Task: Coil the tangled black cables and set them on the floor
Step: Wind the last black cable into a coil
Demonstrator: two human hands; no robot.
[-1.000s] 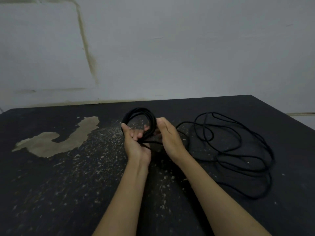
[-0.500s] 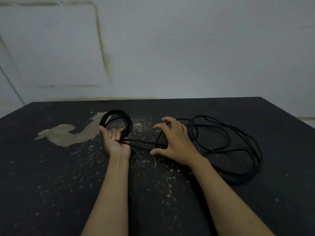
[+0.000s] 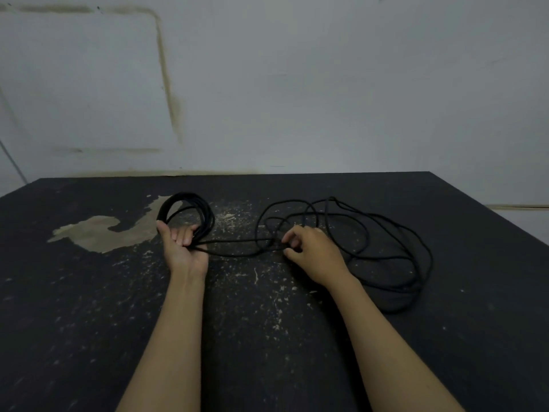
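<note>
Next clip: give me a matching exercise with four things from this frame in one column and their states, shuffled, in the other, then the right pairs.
Things
1. left hand
2. right hand
3. loose cable
4. pale patch

States
A. sprawled in tangled loops on the dark floor
B. holds the wound coil upright
C. bare spot where the floor's dark coating is gone
D. pinches the strand running from the coil

Pairs: 1-B, 2-D, 3-A, 4-C
</note>
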